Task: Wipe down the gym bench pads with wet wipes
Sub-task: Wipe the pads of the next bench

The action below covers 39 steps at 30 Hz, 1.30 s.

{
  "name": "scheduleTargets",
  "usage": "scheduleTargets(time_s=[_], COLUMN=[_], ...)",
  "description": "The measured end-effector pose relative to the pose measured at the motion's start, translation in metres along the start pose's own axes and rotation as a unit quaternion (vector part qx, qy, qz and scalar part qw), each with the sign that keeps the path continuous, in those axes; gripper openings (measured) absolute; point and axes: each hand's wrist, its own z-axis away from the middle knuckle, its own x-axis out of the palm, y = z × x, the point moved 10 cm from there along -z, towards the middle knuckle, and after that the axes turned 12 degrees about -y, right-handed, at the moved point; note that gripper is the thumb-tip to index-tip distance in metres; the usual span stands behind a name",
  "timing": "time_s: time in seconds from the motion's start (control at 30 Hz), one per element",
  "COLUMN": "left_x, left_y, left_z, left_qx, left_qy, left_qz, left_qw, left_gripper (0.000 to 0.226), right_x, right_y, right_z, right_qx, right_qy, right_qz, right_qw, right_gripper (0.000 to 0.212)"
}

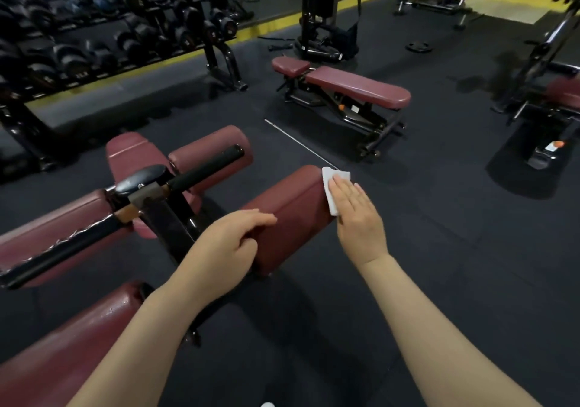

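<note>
Maroon pad (287, 218): left hand (226, 249) curled over near edge; right hand (357, 215), fingers flat, pressing white wipe (331, 187) against side.

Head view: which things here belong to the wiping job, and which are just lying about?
In the job:
- wet wipe, pressed flat on the pad's end by the right hand
- roller pad, steadied by the left hand
- other maroon pads on this machine

Lying about:
- flat bench
- dumbbell rack
- thin metal rod on the floor
- weight plate
</note>
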Motion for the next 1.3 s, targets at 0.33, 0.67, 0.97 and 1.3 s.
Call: scheduleTargets(time_s=[0.33, 0.67, 0.97, 1.3], left_x=[0.021, -0.010, -0.011, -0.016], left_y=[0.003, -0.052, -0.057, -0.071], left_z=[0.003, -0.034, -0.016, -0.035], left_qx=[-0.050, -0.146, -0.110, -0.168], left_qy=[-0.049, -0.066, -0.073, -0.117], left_qz=[-0.236, 0.217, 0.090, 0.030], left_qw=[0.969, 0.963, 0.987, 0.978], left_gripper=[0.072, 0.035, 0.044, 0.047], right_x=[0.021, 0.035, 0.011, 0.009], right_y=[-0.079, -0.160, -0.035, -0.035], right_z=[0.032, 0.014, -0.022, -0.042], right_qx=[-0.196, -0.274, 0.067, 0.064], right_qy=[-0.064, -0.155, -0.073, -0.134], right_qz=[-0.027, -0.097, -0.110, -0.134], right_qw=[0.978, 0.944, 0.989, 0.980], right_gripper=[0.049, 0.039, 0.030, 0.038])
